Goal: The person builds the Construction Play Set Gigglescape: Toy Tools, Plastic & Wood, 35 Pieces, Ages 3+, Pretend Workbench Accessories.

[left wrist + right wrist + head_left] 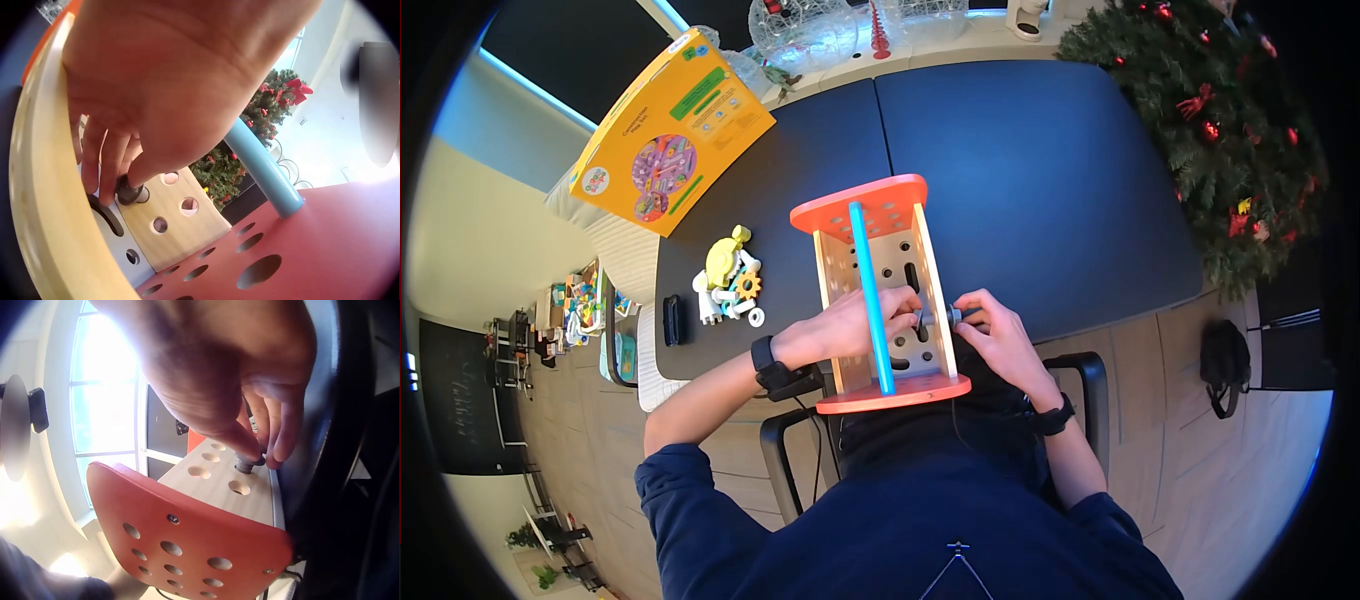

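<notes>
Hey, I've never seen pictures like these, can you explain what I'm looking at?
There's no robot here: a person works barehanded. The wide picture comes from a camera on their head, looking down; the other two come from cameras on each wrist. The left hand, inside a wooden toy box with red ends and a blue bar, pinches a dark grey round piece. The right hand, outside, pinches a grey screw at a hole in the box's side. On the dark table lie a pile of toy pieces and a small black case. A yellow carton stands at its far left.
</notes>
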`<act>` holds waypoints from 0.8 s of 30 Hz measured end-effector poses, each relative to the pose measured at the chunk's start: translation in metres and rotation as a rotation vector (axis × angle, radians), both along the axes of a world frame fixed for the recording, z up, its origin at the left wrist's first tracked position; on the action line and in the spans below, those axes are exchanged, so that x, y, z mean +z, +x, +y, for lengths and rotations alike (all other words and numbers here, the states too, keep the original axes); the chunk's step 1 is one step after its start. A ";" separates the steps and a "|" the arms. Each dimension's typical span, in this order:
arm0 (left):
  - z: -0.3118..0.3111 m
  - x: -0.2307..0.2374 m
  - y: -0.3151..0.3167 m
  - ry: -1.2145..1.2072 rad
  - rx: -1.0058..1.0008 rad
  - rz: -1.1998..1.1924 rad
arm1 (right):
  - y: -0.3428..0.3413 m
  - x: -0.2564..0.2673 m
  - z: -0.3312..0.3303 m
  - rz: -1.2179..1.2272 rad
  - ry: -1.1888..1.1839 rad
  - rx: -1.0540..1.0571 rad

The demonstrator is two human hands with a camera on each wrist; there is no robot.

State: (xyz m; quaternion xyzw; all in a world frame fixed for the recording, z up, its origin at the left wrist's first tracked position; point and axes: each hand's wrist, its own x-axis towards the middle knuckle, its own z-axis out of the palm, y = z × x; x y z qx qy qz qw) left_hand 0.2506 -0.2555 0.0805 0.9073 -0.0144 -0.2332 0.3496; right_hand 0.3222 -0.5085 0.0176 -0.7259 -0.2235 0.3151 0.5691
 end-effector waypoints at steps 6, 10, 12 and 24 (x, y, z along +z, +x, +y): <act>-0.001 -0.003 0.004 -0.074 0.017 0.042 | 0.000 -0.002 0.000 -0.036 0.005 0.006; -0.003 0.002 0.006 -0.073 0.017 0.051 | 0.001 0.002 -0.001 -0.031 -0.004 0.012; -0.001 -0.005 0.006 -0.082 0.005 0.019 | 0.001 0.001 -0.002 -0.058 0.007 0.017; -0.003 -0.015 0.006 0.015 -0.123 -0.214 | 0.007 -0.004 -0.010 -0.029 -0.017 0.011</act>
